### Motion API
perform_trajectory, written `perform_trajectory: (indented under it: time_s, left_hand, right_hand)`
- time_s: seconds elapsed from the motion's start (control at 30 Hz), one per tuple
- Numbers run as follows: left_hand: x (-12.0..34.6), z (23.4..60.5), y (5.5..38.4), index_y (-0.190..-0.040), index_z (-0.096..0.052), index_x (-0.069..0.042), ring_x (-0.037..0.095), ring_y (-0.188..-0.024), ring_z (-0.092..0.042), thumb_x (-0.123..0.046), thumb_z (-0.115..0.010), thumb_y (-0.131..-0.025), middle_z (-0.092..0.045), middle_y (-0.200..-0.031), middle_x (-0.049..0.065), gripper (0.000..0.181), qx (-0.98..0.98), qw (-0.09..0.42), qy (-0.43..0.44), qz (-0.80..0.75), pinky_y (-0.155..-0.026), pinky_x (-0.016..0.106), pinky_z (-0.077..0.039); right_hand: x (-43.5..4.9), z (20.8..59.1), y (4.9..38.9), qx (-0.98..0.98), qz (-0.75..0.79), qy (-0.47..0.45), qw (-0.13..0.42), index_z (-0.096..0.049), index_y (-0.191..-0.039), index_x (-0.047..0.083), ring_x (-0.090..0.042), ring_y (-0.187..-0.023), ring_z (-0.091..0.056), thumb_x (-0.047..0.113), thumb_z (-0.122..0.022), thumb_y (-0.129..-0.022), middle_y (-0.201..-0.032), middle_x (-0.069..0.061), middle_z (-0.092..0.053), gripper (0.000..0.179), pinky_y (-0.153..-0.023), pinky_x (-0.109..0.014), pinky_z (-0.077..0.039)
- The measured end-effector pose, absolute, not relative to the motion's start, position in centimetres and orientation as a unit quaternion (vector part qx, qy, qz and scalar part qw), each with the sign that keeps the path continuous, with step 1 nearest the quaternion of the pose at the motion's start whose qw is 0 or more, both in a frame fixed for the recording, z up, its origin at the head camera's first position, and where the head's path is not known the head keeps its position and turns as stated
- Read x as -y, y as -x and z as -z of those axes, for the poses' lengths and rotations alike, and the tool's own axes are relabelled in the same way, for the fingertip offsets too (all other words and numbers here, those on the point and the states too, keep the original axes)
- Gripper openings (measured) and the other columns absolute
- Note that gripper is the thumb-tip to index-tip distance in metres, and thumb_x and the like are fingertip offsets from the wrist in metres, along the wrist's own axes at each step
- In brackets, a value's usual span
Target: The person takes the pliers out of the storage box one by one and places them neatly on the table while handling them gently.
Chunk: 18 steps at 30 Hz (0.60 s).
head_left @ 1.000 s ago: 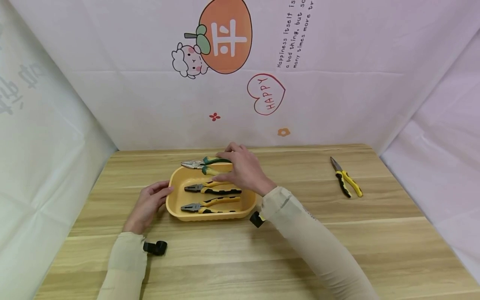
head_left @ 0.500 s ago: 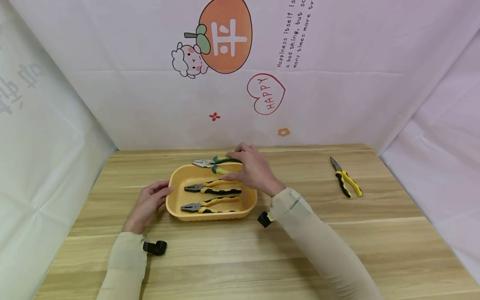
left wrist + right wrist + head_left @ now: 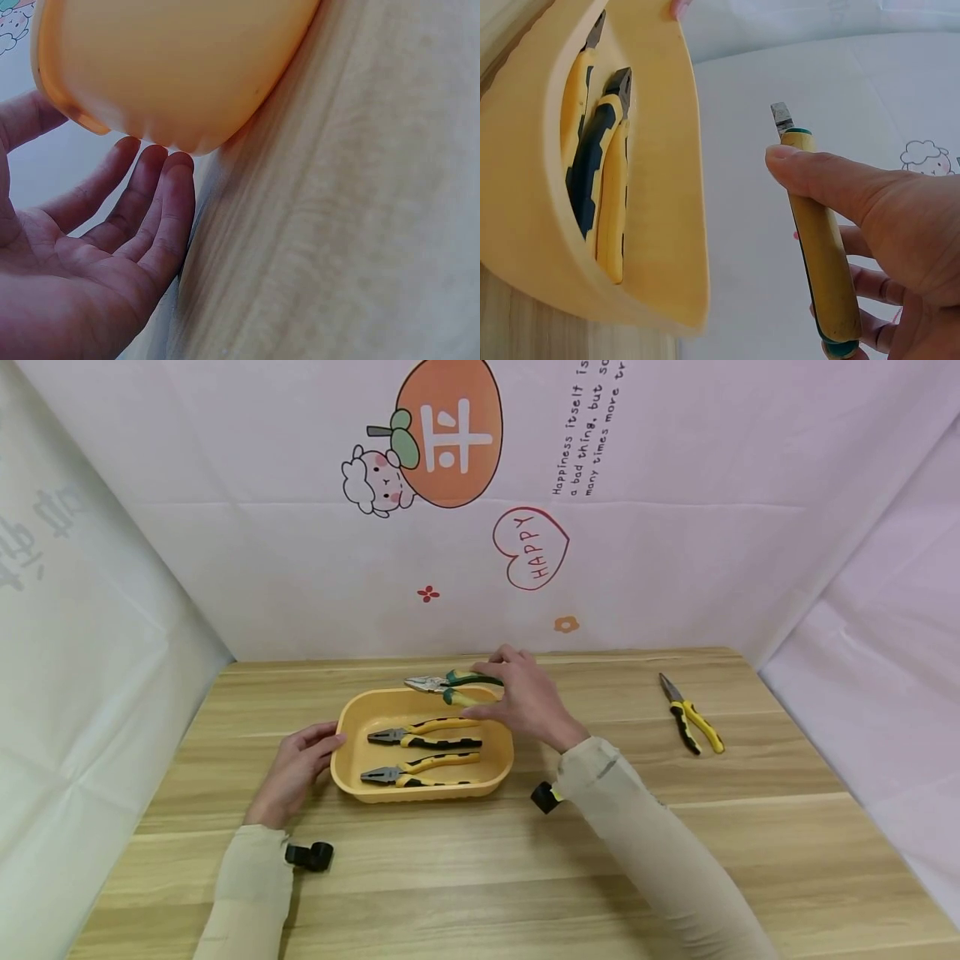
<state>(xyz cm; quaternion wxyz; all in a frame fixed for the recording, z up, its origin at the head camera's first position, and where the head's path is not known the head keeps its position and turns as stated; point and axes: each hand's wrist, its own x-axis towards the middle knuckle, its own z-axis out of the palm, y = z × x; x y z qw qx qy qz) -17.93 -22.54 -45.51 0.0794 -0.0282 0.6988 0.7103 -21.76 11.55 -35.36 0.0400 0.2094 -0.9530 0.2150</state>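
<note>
My right hand point(image 3: 528, 697) grips combination pliers point(image 3: 461, 681) with green and yellow handles, above the back right part of a yellow plastic basin point(image 3: 420, 795). The pliers' metal nose points left. In the right wrist view the thumb lies along one handle of the pliers point(image 3: 825, 270), clear of the basin wall point(image 3: 664, 180). My left hand point(image 3: 296, 768) holds the basin's left end, thumb at the rim. Its fingers point(image 3: 176, 195) meet the outer wall in the left wrist view. Two yellow-and-black pliers, one farther back point(image 3: 431, 735) and one nearer point(image 3: 420, 770), lie inside the basin.
Long-nose pliers point(image 3: 690, 714) with yellow and black handles lie on the wooden table point(image 3: 465, 877) at the right. A white printed cloth point(image 3: 300, 577) hangs along the table's back edge, and similar cloth stands at both sides.
My right hand has moved right with the green-and-yellow pliers, from over the basin's middle toward its right end. The left hand and the basin stay put.
</note>
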Motion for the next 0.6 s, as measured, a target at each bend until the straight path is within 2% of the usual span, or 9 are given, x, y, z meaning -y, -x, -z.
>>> perform_trajectory:
  time_s: [0.27,0.6]
  left_hand:
    - [22.6,45.6,17.9,-0.144,-0.042,0.015,0.008,-0.103,-0.065,-0.02,-0.064,-0.103,-0.059,-0.122,0.008,0.058,-0.699,0.08,0.025,-0.71,-0.088,0.02,-0.056]
    - [22.5,45.4,17.8,-0.143,-0.042,0.015,0.007,-0.102,-0.065,-0.019,-0.062,-0.104,-0.059,-0.123,0.01,0.056,-0.704,0.077,0.025,-0.706,-0.087,0.02,-0.055]
  right_hand:
    - [-12.7,35.4,21.9,0.956,-0.223,-0.188,0.041,-0.065,-0.138,0.012,-0.026,-0.107,-0.049,0.047,-0.089,-0.076,-0.123,-0.007,-0.056,0.075,-0.08,-0.039,-0.049]
    - [-14.6,35.1,22.0,0.956,-0.229,-0.178,0.041,-0.065,-0.138,0.01,-0.026,-0.107,-0.049,0.046,-0.089,-0.077,-0.12,-0.007,-0.056,0.074,-0.081,-0.039,-0.049]
